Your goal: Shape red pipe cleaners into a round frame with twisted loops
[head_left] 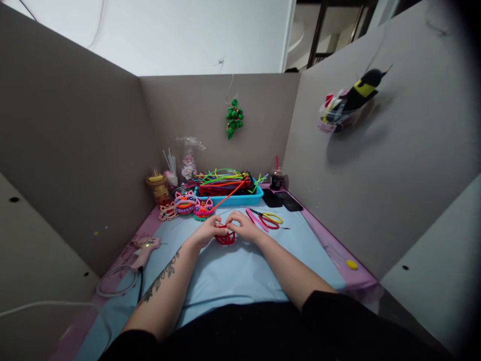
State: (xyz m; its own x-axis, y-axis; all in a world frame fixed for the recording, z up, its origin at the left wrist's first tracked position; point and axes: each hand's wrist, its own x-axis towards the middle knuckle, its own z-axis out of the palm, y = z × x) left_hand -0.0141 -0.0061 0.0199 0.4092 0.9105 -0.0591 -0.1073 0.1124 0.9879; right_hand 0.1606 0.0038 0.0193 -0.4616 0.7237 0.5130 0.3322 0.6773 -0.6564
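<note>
Two hands: both meet at the middle of the mat, fingertips close together
Left hand [208,231]: fingers curled, pinching the top of the red piece; forearm bare, tattooed
Right hand [243,226]: fingers curled, pinching the same piece from the other side
Red piece [225,238]: fuzzy red pipe cleaner bent into small looped, ribbed arcs; rests on the mat just below both hands
Orange stem [230,195]: thin, straight, fuzzy; slants from the hands up towards the tray
Mat [229,273]: pale blue, smooth, flat; pink border
Tray [233,199]: turquoise plastic, rectangular; heaped with tangled pipe cleaners, green, red, yellow; behind the hands
Scissors [268,218]: red and yellow loop handles; flat, just right of the right hand
Figures [190,204]: round, fuzzy, striped, eared; left of the tray
Glue gun [145,249]: pink, corded; near the left forearm
</note>
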